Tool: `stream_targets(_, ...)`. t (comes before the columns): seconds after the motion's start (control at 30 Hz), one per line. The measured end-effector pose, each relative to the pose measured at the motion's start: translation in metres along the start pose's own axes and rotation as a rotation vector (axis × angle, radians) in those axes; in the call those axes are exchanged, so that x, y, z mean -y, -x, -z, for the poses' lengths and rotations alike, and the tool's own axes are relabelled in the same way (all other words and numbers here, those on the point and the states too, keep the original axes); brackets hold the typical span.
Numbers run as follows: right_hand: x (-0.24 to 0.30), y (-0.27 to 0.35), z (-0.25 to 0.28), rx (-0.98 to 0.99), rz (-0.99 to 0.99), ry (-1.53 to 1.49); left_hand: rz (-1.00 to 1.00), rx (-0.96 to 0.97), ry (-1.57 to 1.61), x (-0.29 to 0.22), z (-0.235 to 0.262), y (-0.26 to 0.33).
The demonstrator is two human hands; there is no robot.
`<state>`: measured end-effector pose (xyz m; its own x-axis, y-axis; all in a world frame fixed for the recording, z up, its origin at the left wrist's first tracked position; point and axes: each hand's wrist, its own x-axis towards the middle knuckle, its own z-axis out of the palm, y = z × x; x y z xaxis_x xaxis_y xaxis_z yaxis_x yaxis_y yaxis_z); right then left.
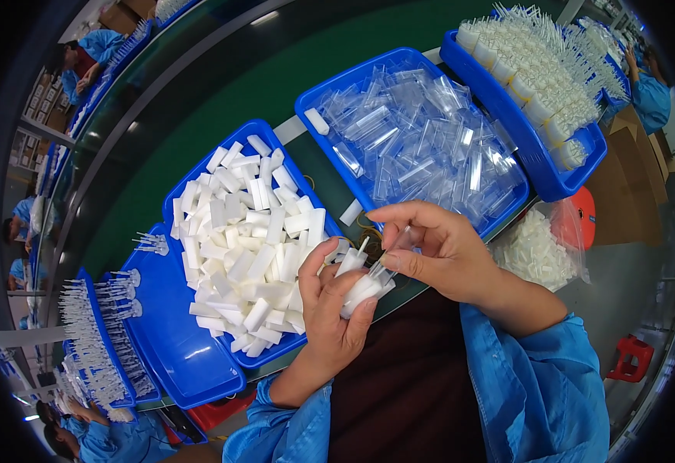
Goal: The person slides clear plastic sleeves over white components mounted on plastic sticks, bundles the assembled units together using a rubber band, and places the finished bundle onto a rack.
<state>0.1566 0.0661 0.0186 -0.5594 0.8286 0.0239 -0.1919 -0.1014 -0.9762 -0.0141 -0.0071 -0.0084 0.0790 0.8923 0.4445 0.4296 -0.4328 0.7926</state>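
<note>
My left hand (324,328) is closed around a small bunch of white plastic pieces (364,291), one with a thin white stem sticking up. Close beside it, my right hand (449,258) pinches a clear plastic sleeve (405,239) between thumb and fingers, its lower end at the bunch. Whether the sleeve is fitted over a piece cannot be made out. To the left, a blue tray (169,220) is heaped with white rectangular blocks (237,251). Beyond my hands, another blue tray (336,81) holds many loose clear sleeves (422,147), with one white block at its left corner.
At far right a blue bin (534,166) is stacked with bundled white stemmed pieces. Below it lie a bag of white parts (538,251) and a red stool (631,359). Blue trays of stemmed parts (91,339) stand at left, near a blue tray (199,366). Co-workers sit nearby.
</note>
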Motion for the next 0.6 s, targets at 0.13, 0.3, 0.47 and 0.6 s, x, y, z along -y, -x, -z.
stream_targets(0.13, 0.002, 0.000, -0.003, -0.030, -0.121, -0.138, 0.020, -0.033, 0.013, 0.000, 0.000, 0.000)
stream_targets(0.3, -0.002, 0.001, -0.005, -0.040, -0.100, -0.167, 0.075, -0.029, 0.042, -0.003, 0.001, -0.001)
stream_targets(0.47, -0.005, 0.003, -0.010, -0.045, -0.065, -0.162, 0.068, -0.068, 0.033, 0.000, 0.001, 0.000)
stream_targets(0.6, -0.008, 0.003, -0.012, -0.058, -0.058, -0.165, 0.174, -0.155, 0.080, -0.005, -0.002, 0.000)
